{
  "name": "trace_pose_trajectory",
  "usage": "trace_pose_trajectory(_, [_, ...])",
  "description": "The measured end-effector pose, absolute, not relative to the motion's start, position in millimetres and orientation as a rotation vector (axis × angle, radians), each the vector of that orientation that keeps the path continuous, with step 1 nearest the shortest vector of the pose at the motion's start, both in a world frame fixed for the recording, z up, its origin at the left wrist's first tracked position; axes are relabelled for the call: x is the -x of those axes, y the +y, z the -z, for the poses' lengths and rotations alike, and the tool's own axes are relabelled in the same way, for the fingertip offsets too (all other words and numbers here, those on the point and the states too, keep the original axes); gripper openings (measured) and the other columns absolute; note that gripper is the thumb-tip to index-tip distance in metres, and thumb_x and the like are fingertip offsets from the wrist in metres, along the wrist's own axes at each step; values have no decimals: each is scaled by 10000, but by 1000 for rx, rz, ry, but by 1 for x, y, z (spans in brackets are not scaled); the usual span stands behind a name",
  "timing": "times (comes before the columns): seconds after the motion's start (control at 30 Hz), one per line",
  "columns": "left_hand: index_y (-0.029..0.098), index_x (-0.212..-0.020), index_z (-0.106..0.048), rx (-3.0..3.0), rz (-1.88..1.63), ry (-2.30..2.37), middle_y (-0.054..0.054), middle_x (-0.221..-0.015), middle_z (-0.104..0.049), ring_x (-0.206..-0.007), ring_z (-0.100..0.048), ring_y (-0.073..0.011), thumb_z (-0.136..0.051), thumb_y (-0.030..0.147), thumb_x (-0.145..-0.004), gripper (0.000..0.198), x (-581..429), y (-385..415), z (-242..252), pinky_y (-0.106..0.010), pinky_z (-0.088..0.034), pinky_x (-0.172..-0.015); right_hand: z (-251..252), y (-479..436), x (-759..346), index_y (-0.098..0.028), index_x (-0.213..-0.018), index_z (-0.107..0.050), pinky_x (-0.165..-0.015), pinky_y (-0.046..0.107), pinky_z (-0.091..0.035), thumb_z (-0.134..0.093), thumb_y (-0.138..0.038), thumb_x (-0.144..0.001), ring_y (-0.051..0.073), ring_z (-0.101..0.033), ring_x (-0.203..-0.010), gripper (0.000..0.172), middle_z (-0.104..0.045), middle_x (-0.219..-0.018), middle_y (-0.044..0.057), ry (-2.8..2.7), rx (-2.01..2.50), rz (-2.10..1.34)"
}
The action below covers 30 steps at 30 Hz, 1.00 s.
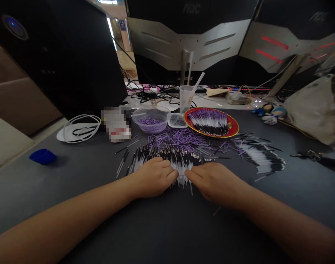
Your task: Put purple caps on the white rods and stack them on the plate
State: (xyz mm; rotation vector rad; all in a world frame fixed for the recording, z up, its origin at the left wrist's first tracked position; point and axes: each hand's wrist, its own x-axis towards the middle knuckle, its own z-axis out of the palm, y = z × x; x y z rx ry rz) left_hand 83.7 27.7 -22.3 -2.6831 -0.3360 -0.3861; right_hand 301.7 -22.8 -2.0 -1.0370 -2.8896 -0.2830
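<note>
- Left hand (pixel 153 178): grip open and flat, fingers pressing against the pile of thin black-and-white rods (pixel 178 160), nothing clenched.
- Right hand (pixel 215 183): grip equally open, touching the same pile.
- The pile lies between both hands on the desk (pixel 73 176).

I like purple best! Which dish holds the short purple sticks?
The clear round bowl holds short purple pieces; the small tray beside it holds dark bits, and the red plate holds long black-tipped sticks.

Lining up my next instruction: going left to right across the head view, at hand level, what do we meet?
small blue cup → left hand → pile of black-and-white rods → right hand → fanned batch of black-and-white rods → dark strap with metal clasp
</note>
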Motion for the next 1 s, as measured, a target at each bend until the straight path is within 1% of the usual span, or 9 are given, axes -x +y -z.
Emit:
trace_pose_trajectory(0.17, [143, -791, -566, 2669, 416, -329, -15, -614, -536, -600, -447, -158, -434, 139, -870, 154, -83, 27, 24, -310, -286, -539, 2, -25, -300, -156, -906, -542, -539, 295, -278, -434, -70, -780, 154, -519, -624, 186, -599, -767, 26, -2865, 1151, 27])
trace_pose_trajectory(0.3, [137, -794, -570, 2672, 411, -323, -14, -614, -542, -599, -456, -160, -439, 137, -869, 151, -84, 27, 25, -308, -294, -540, 2, -24, -298, -156, -869, -537, -551, 281, -298, -431, -76, -784, 147, -530, -643, 157, -605, -773, 27, -2831, 1202, -124])
trace_pose_trajectory(0.4, [139, -775, -566, 2668, 419, -297, -13, -609, -541, -596, -456, -158, -443, 140, -870, 155, -85, 26, 25, -307, -299, -536, 2, -23, -297, -156, -841, -536, -575, 270, -321, -426, -94, -821, 142, -540, -661, 128, -615, -778, 28, -2785, 1214, -243])
trace_pose_trajectory(0.57, [144, -783, -566, 2674, 427, -289, -18, -618, -546, -602, -457, -154, -408, 141, -887, 189, -85, 24, 23, -302, -317, -541, 1, -22, -297, -166, -801, -532, -603, 245, -353, -377, -143, -903, 126, -539, -662, 187, -609, -731, 17, -2665, 1189, -443])
trace_pose_trajectory(0.67, [142, -811, -571, 2704, 410, -290, -21, -633, -560, -615, -466, -159, -408, 139, -886, 180, -86, 25, 22, -305, -332, -550, 0, -22, -298, -169, -780, -525, -607, 242, -357, -392, -138, -896, 125, -538, -658, 179, -608, -721, 15, -2650, 1177, -467])
trace_pose_trajectory(0.83, [145, -796, -561, 2735, 416, -305, -18, -623, -549, -611, -464, -158, -405, 116, -875, 177, -87, 26, 21, -305, -310, -539, 2, -23, -298, -164, -797, -534, -599, 254, -351, -422, -100, -852, 138, -547, -662, 141, -627, -756, 31, -2698, 1191, -359])
trace_pose_trajectory(1.0, [142, -808, -566, 2733, 401, -312, -16, -631, -554, -607, -464, -155, -420, 124, -870, 160, -86, 25, 20, -307, -307, -555, 2, -23, -295, -162, -803, -551, -603, 250, -363, -419, -111, -866, 139, -552, -659, 155, -624, -741, 29, -2659, 1192, -397])
